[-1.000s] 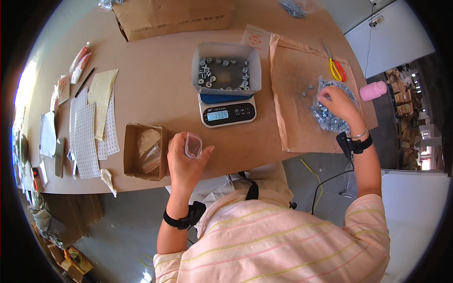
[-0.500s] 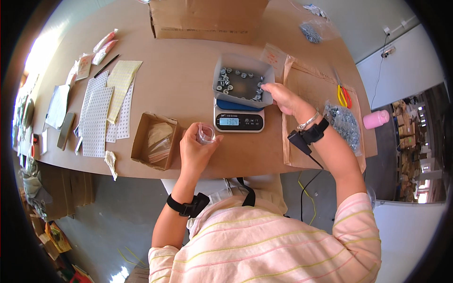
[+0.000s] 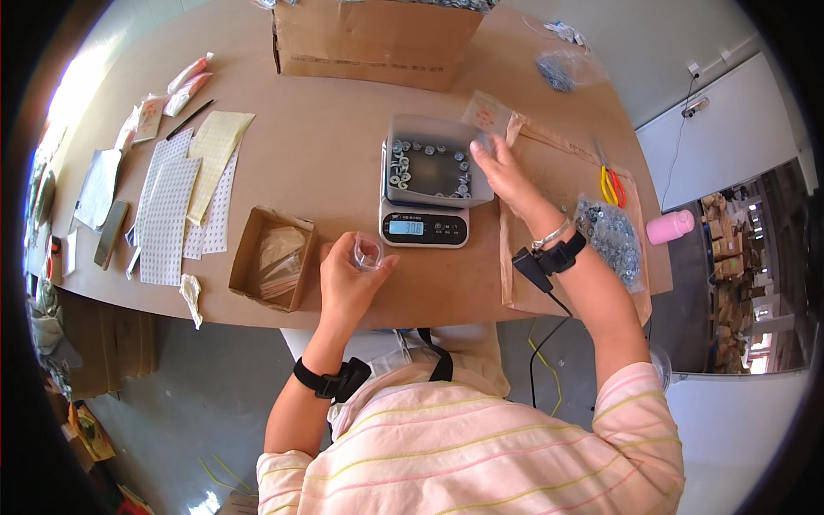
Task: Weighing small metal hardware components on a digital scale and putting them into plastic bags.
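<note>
My left hand is closed around a small clear plastic bag, whose mouth gapes in a rounded shape. Beside the scale, my right hand has thumb and fingers on the right rim of a grey translucent plastic tray. Several small round metal parts lie along the tray's inner walls, with a bare patch in the middle. Under the tray is a white and black digital scale with a lit display; the tray hides most of its platform.
Left of my left hand stands an open carton holding plastic bags. Sticker sheets lie further left. On brown paper at right are a bag of metal parts and red-yellow pliers, near a pink bottle. A large carton stands behind.
My right hand has shifted up along the tray's right rim, and the tray sits at a slightly different angle. The scale's reading has dropped. My left hand still holds the bag.
</note>
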`<state>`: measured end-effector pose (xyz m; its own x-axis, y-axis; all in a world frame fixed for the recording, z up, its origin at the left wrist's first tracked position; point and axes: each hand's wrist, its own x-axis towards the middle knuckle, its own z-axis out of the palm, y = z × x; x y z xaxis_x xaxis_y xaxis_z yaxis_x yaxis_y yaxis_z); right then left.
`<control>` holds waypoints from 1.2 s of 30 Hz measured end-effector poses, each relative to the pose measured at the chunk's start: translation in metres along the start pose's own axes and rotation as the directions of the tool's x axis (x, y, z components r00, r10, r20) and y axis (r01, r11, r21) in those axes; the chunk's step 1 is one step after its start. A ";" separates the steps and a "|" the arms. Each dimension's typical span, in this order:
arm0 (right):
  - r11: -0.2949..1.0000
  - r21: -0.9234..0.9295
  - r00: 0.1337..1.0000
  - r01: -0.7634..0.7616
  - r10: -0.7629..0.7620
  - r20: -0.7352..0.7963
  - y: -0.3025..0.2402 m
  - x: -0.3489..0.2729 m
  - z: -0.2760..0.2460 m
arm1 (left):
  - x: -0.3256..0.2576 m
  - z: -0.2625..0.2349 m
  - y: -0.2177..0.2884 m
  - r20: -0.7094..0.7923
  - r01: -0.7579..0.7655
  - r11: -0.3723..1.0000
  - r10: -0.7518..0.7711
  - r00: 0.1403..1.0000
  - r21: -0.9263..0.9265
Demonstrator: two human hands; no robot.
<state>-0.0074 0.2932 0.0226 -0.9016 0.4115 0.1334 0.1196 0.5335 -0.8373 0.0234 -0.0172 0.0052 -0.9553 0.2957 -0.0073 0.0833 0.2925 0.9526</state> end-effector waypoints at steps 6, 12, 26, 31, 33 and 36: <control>0.882 -0.170 0.863 0.440 -0.363 0.351 -0.082 0.004 0.012 | -0.003 -0.004 -0.003 -0.017 -0.050 0.999 0.050 0.999 0.016; 0.787 -0.248 0.745 0.565 -0.357 0.564 -0.066 0.012 0.054 | -0.008 -0.005 -0.001 -0.042 -0.027 0.999 0.029 0.999 0.047; 0.917 -0.259 0.934 0.304 -0.233 0.272 -0.088 -0.014 -0.058 | -0.005 -0.007 0.000 -0.027 -0.131 0.991 0.130 0.991 -0.028; 0.882 -0.462 0.991 0.097 -0.043 0.125 -0.054 -0.056 -0.159 | -0.004 -0.008 -0.013 -0.048 -0.107 0.986 0.102 0.994 -0.130; 0.789 -0.614 0.992 -0.009 0.084 0.093 -0.019 -0.076 -0.193 | -0.001 -0.005 -0.010 -0.016 -0.083 0.986 0.082 0.997 -0.143; 0.549 -0.822 0.989 0.150 -0.074 0.131 0.022 -0.109 -0.215 | -0.001 -0.005 -0.004 -0.004 -0.026 0.995 0.025 1.000 -0.092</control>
<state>0.1831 0.4188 0.1038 -0.9546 0.2709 0.1243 0.2726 0.9621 -0.0037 0.0228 -0.0236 0.0029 -0.9539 0.2995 0.0180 0.0813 0.2003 0.9764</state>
